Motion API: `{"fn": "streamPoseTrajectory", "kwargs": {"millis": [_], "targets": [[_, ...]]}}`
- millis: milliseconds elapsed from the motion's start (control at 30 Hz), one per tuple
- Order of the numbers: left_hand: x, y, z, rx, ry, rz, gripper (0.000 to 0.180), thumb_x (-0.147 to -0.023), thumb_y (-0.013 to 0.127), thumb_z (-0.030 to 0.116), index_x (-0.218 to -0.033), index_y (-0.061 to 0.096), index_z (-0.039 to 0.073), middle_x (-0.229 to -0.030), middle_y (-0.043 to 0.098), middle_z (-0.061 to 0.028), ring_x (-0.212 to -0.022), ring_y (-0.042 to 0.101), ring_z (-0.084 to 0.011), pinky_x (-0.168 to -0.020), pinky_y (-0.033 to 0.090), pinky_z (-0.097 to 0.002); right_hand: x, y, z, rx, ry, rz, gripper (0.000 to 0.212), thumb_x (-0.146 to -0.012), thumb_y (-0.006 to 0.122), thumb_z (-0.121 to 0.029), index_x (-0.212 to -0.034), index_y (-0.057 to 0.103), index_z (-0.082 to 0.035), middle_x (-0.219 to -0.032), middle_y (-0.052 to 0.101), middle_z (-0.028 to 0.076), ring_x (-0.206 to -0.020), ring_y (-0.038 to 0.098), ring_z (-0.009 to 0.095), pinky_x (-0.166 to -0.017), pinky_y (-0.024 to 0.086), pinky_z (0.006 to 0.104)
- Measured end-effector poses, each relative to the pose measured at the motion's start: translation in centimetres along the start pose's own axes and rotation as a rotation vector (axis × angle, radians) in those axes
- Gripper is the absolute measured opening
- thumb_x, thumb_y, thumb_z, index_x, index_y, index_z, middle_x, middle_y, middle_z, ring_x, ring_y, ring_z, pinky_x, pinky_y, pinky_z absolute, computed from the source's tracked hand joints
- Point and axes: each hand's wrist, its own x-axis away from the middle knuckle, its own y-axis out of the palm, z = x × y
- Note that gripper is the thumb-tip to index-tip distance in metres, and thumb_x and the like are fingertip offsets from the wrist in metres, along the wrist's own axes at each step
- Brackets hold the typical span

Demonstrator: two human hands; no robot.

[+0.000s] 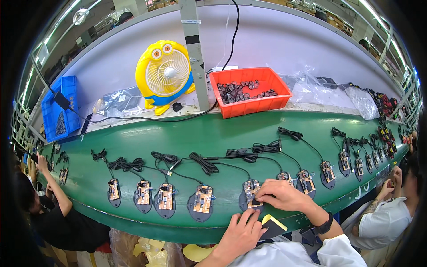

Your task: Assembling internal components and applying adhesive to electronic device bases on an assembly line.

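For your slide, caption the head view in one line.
Right hand presses a mouse base on the green belt; left hand rests below.

An electronics assembly line on a factory floor. A green conveyor belt (pixel 213 133) curves across the bench, carrying a row of open mouse bases (pixel 203 201) with bare circuit boards and coiled cables (pixel 204 163). Behind it stand an orange parts bin (pixel 249 103) of small dark pieces, a blue bin (pixel 58 111), plastic bags (pixel 311 86) and a yellow desk fan (pixel 165 73). Workers sit along the belt on both sides, under rows of strip lights (pixel 378 18) and more workstations beyond the white partition (pixel 275 40).
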Motion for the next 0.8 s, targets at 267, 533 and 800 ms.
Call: {"fn": "streamPoseTrajectory", "kwargs": {"millis": [267,533,800], "targets": [[-0.6,-0.5,-0.3,-0.071,0.053,-0.033,0.035,-0.098,0.068,0.034,-0.098,0.062,0.0,-0.128,0.069,-0.0223,-0.133,0.055,-0.0328,-0.099,0.047,-0.0473,0.0,0.0,0.2,0.041,-0.032,0.003,0.011,-0.09,0.074,-0.001,-0.101,0.075,-0.001,-0.094,0.075,0.01,-0.089,0.069,0.028,-0.08,0.057,0.0385],[-1.0,-0.4,-0.7,0.005,0.057,-0.008,0.029,-0.096,0.071,0.026,-0.095,0.062,-0.001,-0.124,0.071,-0.0223,-0.134,0.058,-0.036,-0.103,0.046,-0.0496,0.3,1.2,0.0,0.219,-0.13,0.115,0.011,-0.088,0.076,-0.006,-0.099,0.076,-0.004,-0.086,0.07,0.01,-0.085,0.065,0.03,-0.076,0.054,0.0413],[-1.1,-0.4,-0.9,0.053,0.054,-0.004,0.031,-0.095,0.071,0.026,-0.099,0.064,-0.004,-0.121,0.07,-0.022,-0.132,0.059,-0.0358,-0.103,0.046,-0.0494,0.7,3.0,-0.1,0.274,0.105,0.301,0.049,-0.073,0.089,-0.008,-0.119,0.073,-0.005,-0.119,0.052,0.015,-0.105,0.056,0.03,-0.088,0.049,0.0392]]}}
